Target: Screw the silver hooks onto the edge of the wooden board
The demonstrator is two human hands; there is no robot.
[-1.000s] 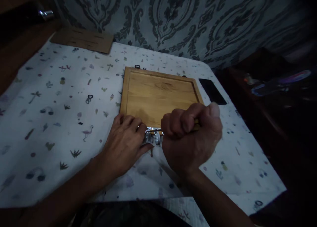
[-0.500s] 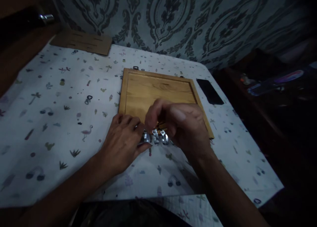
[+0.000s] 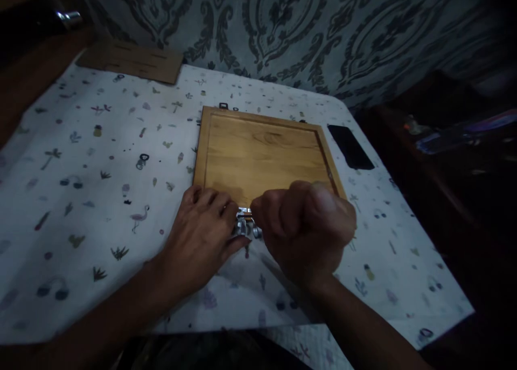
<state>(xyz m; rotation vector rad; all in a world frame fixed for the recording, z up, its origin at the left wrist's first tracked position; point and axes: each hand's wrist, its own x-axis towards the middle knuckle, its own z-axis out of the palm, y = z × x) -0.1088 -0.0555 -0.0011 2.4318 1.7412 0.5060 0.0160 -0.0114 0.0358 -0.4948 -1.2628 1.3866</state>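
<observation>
A wooden board with a raised frame (image 3: 262, 149) lies on the patterned cloth. Along its near edge are small shiny metal pieces (image 3: 244, 228). My left hand (image 3: 204, 224) rests over the board's near left corner, fingers curled against the edge and thumb by the metal pieces. To the right, my right hand (image 3: 302, 224) is closed in a fist-like grip at the near edge, its fingertips beside the metal pieces. A thin metal part shows between the two hands; what the right fingers hold is too hidden to name.
A black phone (image 3: 350, 147) lies right of the board. Brown cardboard (image 3: 131, 62) sits at the table's back left. Dark metal links (image 3: 142, 161) lie on the white cloth (image 3: 100, 197). Behind is a patterned curtain or wall covering (image 3: 278, 30).
My right hand has come down and turned at the board's near edge, now covering metal pieces that showed before. My left hand stays nearly in place. The view has shifted slightly.
</observation>
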